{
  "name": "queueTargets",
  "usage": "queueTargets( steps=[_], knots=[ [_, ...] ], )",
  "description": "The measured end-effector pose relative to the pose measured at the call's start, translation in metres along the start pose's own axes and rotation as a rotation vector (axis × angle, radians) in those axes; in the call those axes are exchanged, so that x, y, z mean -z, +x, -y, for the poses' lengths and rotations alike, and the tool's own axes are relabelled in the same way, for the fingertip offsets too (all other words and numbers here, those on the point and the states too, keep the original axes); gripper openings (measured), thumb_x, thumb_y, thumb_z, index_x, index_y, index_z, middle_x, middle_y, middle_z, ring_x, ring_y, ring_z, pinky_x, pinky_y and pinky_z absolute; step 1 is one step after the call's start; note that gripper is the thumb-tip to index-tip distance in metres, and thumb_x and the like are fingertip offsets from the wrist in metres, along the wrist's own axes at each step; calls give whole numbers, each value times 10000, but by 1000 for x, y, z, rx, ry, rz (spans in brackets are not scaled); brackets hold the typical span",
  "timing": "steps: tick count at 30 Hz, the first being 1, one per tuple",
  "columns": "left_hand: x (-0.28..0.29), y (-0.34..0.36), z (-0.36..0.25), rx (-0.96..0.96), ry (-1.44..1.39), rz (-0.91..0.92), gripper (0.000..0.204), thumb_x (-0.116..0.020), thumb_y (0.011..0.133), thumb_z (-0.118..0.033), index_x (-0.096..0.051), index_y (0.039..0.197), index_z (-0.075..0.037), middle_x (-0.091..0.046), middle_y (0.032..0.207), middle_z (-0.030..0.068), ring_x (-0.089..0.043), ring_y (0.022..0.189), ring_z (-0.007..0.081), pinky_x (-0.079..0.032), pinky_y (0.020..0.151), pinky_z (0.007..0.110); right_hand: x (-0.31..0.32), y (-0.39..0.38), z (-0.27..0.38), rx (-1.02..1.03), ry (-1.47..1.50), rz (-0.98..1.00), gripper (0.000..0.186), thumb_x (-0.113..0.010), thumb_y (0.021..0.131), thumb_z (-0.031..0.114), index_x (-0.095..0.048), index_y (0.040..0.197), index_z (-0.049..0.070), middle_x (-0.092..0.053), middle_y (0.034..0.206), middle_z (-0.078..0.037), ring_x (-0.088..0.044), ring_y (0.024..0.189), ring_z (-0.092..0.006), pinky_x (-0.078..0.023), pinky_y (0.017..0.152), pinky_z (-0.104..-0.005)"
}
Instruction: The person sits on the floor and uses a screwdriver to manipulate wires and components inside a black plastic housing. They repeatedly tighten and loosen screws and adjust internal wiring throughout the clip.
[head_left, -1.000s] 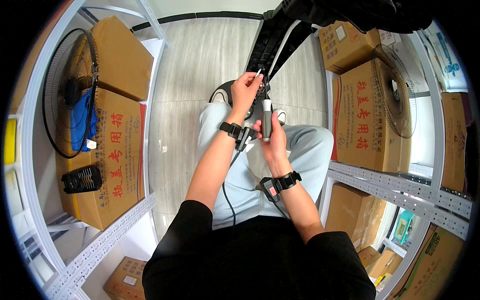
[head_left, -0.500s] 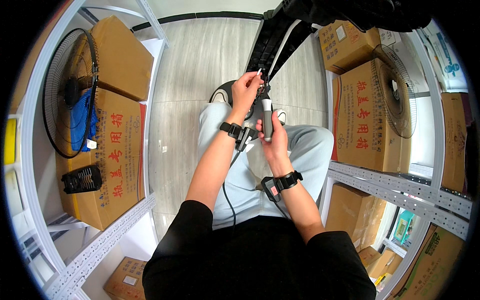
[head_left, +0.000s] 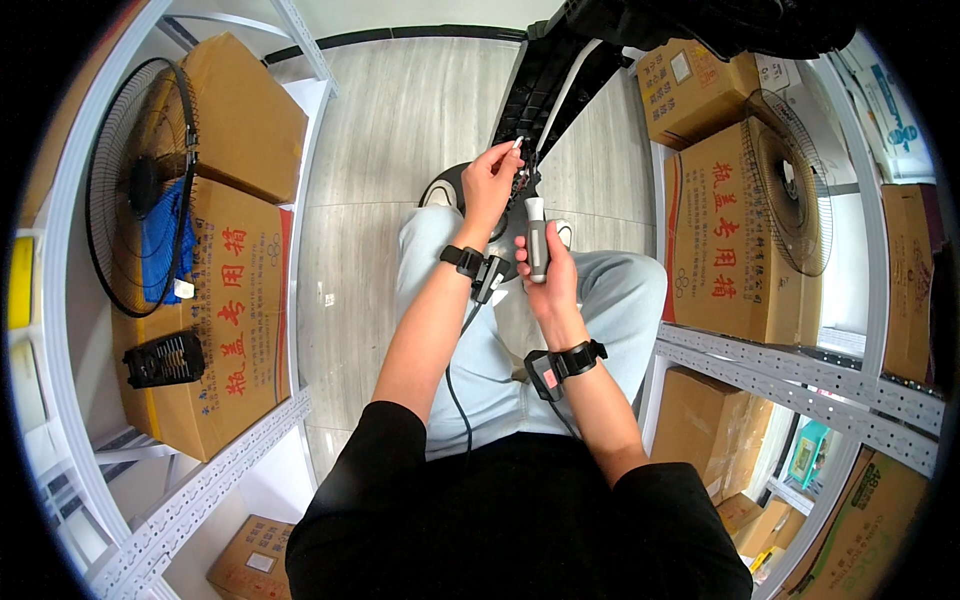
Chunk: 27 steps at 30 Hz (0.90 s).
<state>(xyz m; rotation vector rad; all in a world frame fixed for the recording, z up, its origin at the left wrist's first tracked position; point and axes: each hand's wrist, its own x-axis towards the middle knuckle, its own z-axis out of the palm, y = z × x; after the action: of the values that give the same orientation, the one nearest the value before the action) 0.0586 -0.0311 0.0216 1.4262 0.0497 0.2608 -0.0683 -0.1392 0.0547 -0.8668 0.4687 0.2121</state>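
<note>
My left hand [head_left: 487, 188] is closed in a pinch on a small white piece [head_left: 517, 144], too small to name surely. It is beside the opened lower part of a long black stand [head_left: 525, 105], where dark wires and parts show. Below and to the right, my right hand [head_left: 552, 275] wraps round a grey-handled screwdriver [head_left: 538, 245] with a pale flared collar, held upright. Its collar points toward the stand; the shaft merges with the dark parts, so I cannot tell whether its tip touches them.
Metal shelving [head_left: 215, 490] flanks me on both sides, stacked with cardboard boxes [head_left: 235, 300]. A black wire fan guard [head_left: 143, 185] leans on the left, another guard [head_left: 790, 180] on the right. A black slatted part [head_left: 163, 358] lies on the left box. The stand runs to a large black body [head_left: 720, 25].
The screwdriver and my right hand have shifted very slightly. The white piece in my left fingers has tilted a little. Everything else stays as it was.
</note>
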Motion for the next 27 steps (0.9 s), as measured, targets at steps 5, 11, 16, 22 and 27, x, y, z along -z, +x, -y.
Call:
queueTargets(
  steps=[5,11,16,22,27],
  knots=[
    [2,0,-5,3,30,-31,273,-681,945,-232,-728,1103,-14,-756,836,91,-705,761,111,-533,687,256,-11,-4,2,-115,94,-42,347,-523,1036,382,-592,1106,48,-663,885,-69,-615,745,-135,-467,569,-239],
    [1,-1,-8,14,17,-22,256,-687,937,-210,-731,1092,-9,-757,841,87,-702,760,106,-531,691,252,-2,2,-11,304,-455,-202,364,-666,964,346,-582,1163,53,-603,911,-2,-599,823,-107,-449,638,-259],
    [3,1,1,16,-61,-29,250,-695,930,-202,-733,1081,-6,-752,832,68,-686,753,90,-525,692,242,5,5,5,-246,369,130,433,-480,1043,414,-595,1215,34,-654,924,-50,-586,724,-106,-460,589,-226],
    [2,0,-4,34,-81,-27,253,-699,924,-189,-730,1078,9,-746,821,67,-674,748,82,-521,684,238,1,-1,3,23,-122,-53,431,-563,1015,385,-543,1273,40,-641,969,-65,-614,801,-129,-460,585,-235],
    [2,1,0,15,-73,-24,266,-705,921,-197,-728,1080,14,-746,823,70,-672,744,84,-521,682,241,-3,0,-7,313,-581,-232,356,-597,1006,335,-565,1203,41,-639,1016,-68,-631,800,-133,-479,591,-246]
  ],
)
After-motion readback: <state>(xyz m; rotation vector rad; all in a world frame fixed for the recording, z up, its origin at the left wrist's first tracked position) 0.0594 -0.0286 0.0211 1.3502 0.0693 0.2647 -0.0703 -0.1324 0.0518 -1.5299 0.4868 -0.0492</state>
